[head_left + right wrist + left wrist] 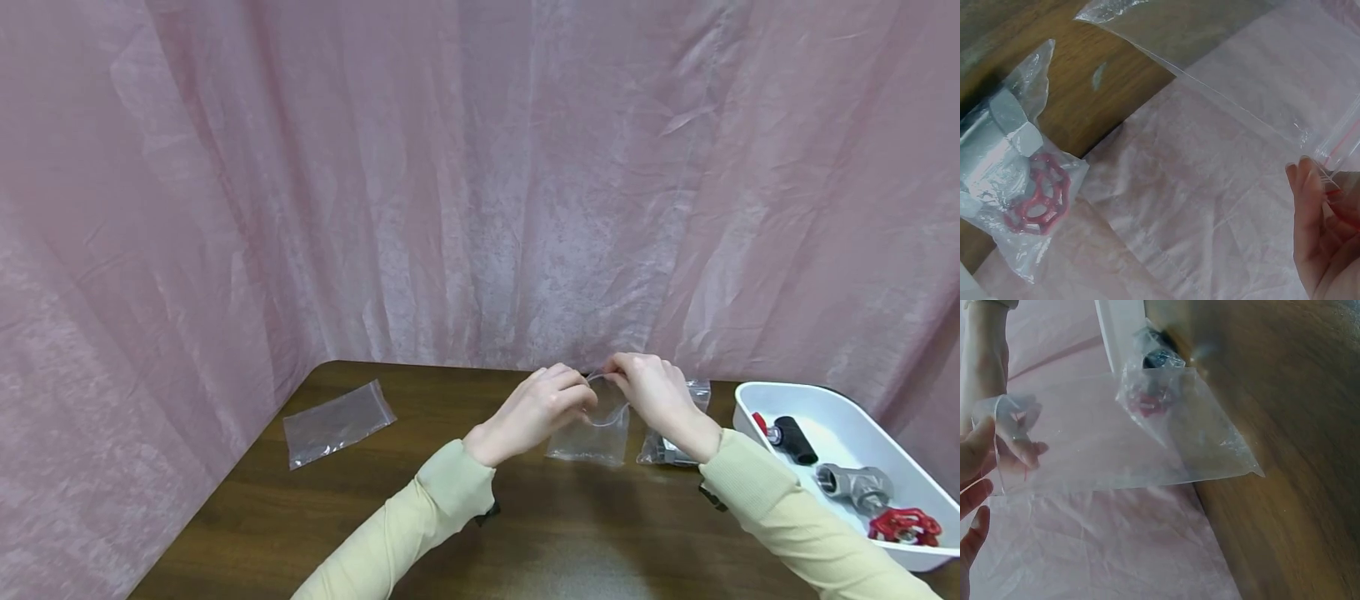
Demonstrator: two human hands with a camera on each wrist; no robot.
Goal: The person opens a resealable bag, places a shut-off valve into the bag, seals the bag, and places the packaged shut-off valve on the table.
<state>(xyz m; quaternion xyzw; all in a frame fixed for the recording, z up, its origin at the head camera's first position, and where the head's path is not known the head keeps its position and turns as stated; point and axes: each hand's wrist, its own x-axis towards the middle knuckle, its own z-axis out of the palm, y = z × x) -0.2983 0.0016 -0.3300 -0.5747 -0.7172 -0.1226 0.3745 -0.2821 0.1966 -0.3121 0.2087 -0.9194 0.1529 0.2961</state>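
A clear zip bag hangs upright over the table between both hands, its mouth spread into a loop. My left hand pinches the left side of the mouth, and my right hand pinches the right side. Nothing shows inside this bag in the left wrist view. In the right wrist view a red line runs along its seal, near the right fingertips. Behind the right hand lies a filled clear bag, which holds a metal valve with a red handwheel.
A white tray at the right holds a black piece with a red end, a metal valve body and a red handwheel. Another clear bag lies flat on the brown table at the left. A pink curtain hangs behind.
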